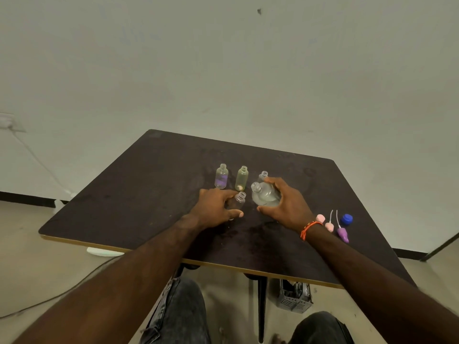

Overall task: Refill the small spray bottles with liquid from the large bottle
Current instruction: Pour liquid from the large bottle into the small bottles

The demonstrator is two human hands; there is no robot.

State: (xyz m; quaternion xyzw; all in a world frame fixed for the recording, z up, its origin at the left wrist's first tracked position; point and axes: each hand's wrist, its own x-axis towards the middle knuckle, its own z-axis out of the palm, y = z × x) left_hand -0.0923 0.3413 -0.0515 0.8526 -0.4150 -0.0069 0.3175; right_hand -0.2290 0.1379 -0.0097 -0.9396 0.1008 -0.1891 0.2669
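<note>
We have the left hand (214, 207) wrapped around a small bottle (239, 200) mid-table (124, 194), and the right hand (283, 202) gripping the tilted large bottle (264, 196) at its 3 o'clock. Both necks look open, so pouring may spill or knock over bottles (242, 178) standing at 12.

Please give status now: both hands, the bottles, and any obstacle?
Left hand holds small clear uncapped bottle. Right hand grips large clear bottle, tilted, not yet pouring. Nothing between them.
</note>
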